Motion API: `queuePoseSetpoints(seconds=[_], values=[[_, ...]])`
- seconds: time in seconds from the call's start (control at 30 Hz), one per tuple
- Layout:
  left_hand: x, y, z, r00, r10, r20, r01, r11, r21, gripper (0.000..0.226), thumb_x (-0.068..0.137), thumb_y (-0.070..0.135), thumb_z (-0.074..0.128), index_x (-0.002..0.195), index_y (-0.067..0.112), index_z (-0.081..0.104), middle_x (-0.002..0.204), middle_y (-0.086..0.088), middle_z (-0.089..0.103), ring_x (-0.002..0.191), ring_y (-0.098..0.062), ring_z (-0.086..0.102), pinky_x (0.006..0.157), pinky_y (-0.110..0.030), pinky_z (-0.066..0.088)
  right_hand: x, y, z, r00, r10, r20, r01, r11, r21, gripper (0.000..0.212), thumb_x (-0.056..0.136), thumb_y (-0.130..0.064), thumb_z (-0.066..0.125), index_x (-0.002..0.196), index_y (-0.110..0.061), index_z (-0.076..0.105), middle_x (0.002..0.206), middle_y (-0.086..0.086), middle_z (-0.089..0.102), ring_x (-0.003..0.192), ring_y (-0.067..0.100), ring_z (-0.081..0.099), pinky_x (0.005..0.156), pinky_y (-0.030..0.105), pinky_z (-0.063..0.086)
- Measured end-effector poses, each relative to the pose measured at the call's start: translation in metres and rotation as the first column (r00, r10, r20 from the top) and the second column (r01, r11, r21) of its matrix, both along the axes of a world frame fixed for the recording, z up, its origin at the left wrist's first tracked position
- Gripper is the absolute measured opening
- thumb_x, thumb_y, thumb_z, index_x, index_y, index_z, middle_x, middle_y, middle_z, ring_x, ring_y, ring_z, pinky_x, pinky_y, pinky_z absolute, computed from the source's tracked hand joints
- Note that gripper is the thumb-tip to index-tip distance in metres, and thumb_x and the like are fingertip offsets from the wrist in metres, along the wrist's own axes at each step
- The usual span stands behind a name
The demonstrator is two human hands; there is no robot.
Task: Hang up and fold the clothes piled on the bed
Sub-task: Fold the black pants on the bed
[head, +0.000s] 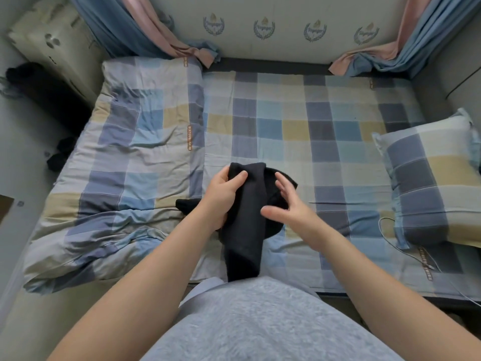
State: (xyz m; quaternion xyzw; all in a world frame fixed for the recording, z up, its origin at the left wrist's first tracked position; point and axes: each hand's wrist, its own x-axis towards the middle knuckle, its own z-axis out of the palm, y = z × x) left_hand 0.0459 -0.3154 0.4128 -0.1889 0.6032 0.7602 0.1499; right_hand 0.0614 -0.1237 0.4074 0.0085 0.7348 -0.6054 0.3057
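A black garment (247,225), folded into a long narrow strip, hangs above the near edge of the bed (325,121). My left hand (223,196) grips its upper left side, thumb across the front of the cloth. My right hand (289,204) is beside the strip on the right, fingers spread and relaxed, touching more black fabric bunched behind it. A black end of the garment (186,204) sticks out to the left, behind my left wrist. The strip's lower end hangs down to my grey top.
A rumpled checked quilt (125,165) covers the bed's left half. A checked pillow (432,183) lies at the right with a thin white cable (387,230) beside it. Blue and pink curtains (156,35) hang at the far corners. Dark clothing (59,157) lies off the bed's left side.
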Motion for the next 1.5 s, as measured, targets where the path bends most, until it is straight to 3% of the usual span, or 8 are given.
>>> queuePoseSetpoints(seconds=[0.33,0.47,0.6,0.77,0.9,1.13,1.4,1.5], values=[[0.001,0.037,0.038,0.988,-0.148,-0.034,0.151,0.979,0.134,0.019,0.101,0.009,0.054,0.117,0.004,0.062,0.114,-0.02,0.069,0.104,-0.034,0.068,0.092,-0.046,0.057,0.012,0.015,-0.005,0.958,-0.184,-0.22,0.166,0.981,-0.101,0.051,0.091,0.0,0.066,0.129,-0.032,0.055,0.115,-0.013,0.071,0.112,0.007,0.066,0.091,0.025,0.056],[0.0,0.041,0.035,0.989,-0.104,-0.11,0.076,0.97,-0.233,0.016,0.097,0.015,0.064,0.113,0.015,0.066,0.117,-0.009,0.07,0.112,-0.028,0.066,0.099,-0.05,0.054,0.01,0.034,0.012,0.929,-0.208,-0.306,0.202,0.978,-0.051,0.031,0.1,-0.002,0.054,0.108,-0.03,0.067,0.101,-0.014,0.074,0.099,0.005,0.068,0.084,0.024,0.052],[0.002,0.043,0.021,0.935,-0.28,-0.219,0.036,0.686,-0.726,0.011,0.094,0.022,0.066,0.101,0.013,0.065,0.152,0.005,0.042,0.14,-0.017,0.031,0.106,-0.031,0.027,0.005,0.051,0.028,0.829,-0.164,-0.535,0.258,0.96,0.106,0.017,0.099,-0.008,0.059,0.099,-0.023,0.067,0.118,-0.01,0.058,0.118,0.014,0.053,0.103,0.032,0.044],[0.007,0.07,0.037,0.883,-0.373,-0.284,0.281,0.906,-0.317,0.007,0.099,0.013,0.054,0.094,0.009,0.053,0.078,-0.002,0.059,0.069,-0.014,0.053,0.061,-0.033,0.044,0.001,0.058,0.057,0.821,-0.201,-0.535,0.206,0.977,-0.052,0.026,0.104,-0.008,0.049,0.114,-0.029,0.06,0.148,-0.009,0.047,0.134,0.005,0.045,0.11,0.021,0.039],[0.008,0.096,0.054,0.846,-0.352,-0.4,0.234,0.92,-0.314,0.011,0.099,0.011,0.055,0.091,0.017,0.059,0.077,0.006,0.065,0.072,-0.015,0.06,0.066,-0.033,0.052,0.002,0.057,0.07,0.839,-0.251,-0.482,0.194,0.967,-0.166,0.016,0.101,-0.026,0.054,0.116,-0.03,0.056,0.115,0.0,0.065,0.108,0.017,0.064,0.094,0.034,0.053],[0.016,0.108,0.055,0.783,-0.264,-0.563,-0.048,0.877,-0.478,0.018,0.091,0.009,0.065,0.099,0.025,0.069,0.098,0.003,0.054,0.086,-0.021,0.059,0.08,-0.05,0.056,0.006,0.063,0.071,0.921,-0.181,-0.346,0.157,0.983,-0.095,0.093,0.071,-0.046,0.083,0.146,-0.054,0.028,0.136,-0.008,0.05,0.117,0.01,0.062,0.092,0.029,0.058],[0.034,0.11,0.028,0.973,-0.216,-0.08,0.221,0.973,0.061,0.051,0.097,0.052,0.039,0.112,0.01,0.064,0.107,-0.007,0.073,0.108,-0.027,0.066,0.096,-0.034,0.052,0.007,0.065,0.077,0.863,-0.373,-0.341,0.329,0.927,-0.183,0.03,0.071,-0.022,0.076,0.096,-0.018,0.06,0.08,-0.001,0.064,0.073,0.011,0.067,0.063,0.024,0.054],[0.047,0.112,0.007,0.845,-0.523,-0.112,0.462,0.819,-0.341,0.026,0.105,0.02,0.049,0.122,0.007,0.063,0.114,-0.002,0.069,0.104,-0.014,0.061,0.081,-0.007,0.045,-0.002,0.068,0.09,0.814,-0.486,-0.317,0.411,0.869,-0.276,0.022,0.069,-0.014,0.072,0.087,-0.018,0.059,0.068,-0.006,0.061,0.066,0.013,0.064,0.059,0.03,0.056]])
